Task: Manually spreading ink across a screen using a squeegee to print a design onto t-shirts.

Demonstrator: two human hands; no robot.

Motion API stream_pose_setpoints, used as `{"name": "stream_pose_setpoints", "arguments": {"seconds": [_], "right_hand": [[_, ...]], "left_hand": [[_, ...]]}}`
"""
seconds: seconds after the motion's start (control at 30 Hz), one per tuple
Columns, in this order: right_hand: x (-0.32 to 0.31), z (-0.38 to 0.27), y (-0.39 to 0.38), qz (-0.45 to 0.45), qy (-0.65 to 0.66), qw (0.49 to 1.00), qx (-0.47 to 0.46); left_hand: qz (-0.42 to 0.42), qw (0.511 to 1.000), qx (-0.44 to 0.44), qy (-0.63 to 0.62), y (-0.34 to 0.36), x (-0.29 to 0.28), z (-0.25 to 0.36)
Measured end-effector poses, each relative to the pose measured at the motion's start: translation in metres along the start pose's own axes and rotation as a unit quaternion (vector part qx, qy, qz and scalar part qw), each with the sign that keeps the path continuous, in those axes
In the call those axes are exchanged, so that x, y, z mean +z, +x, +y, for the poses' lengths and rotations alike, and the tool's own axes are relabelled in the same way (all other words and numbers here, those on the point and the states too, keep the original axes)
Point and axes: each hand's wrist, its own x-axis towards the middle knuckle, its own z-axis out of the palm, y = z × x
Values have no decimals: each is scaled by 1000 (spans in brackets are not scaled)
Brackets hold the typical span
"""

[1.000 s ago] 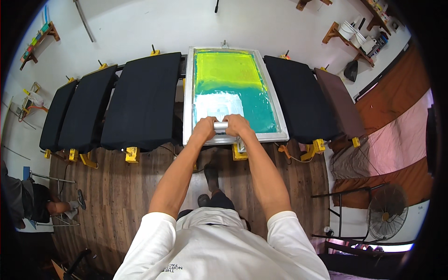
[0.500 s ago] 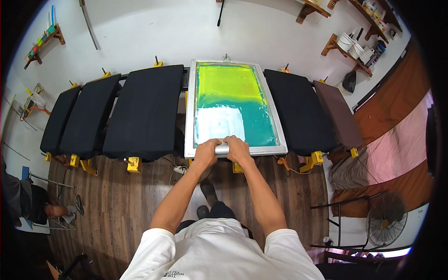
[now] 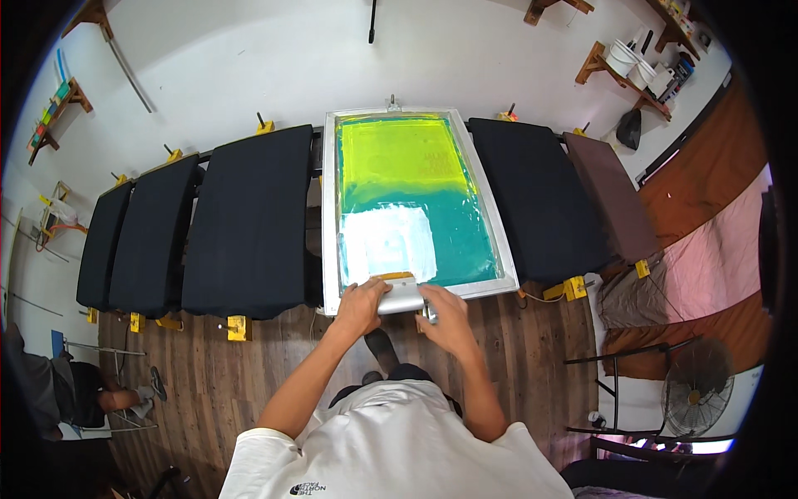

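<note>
The left hand [image 3: 360, 306] holds the silver bar [image 3: 402, 296] at the near edge of the painted screen [image 3: 330, 216]. Before, both hands held it; now the right hand [image 3: 451, 321] is by a small metal clamp [image 3: 430, 314], partly hidden. I cannot tell if it grips. The white shirt [image 3: 382, 441] has small dark writing. A sitting person [image 3: 81, 391] is cut off.

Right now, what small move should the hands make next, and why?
Probably steady the squeegee with the left hand: the squeegee sits at the near edge of the screen-printing frame, and only that hand clearly holds it. The right hand is at its other end, beside a metal fitting, its grip unclear.
</note>
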Motion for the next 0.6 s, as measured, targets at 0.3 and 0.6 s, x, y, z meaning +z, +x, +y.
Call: {"name": "stream_pose_setpoints", "arguments": {"seconds": [0.3, 0.6], "right_hand": [[9, 38, -71, -77, 441, 768, 459], [28, 37, -55, -55, 595, 644, 477]], "left_hand": [[-20, 1000, 11, 7, 0, -14, 4], [-77, 997, 8, 16, 23, -39, 7]]}}
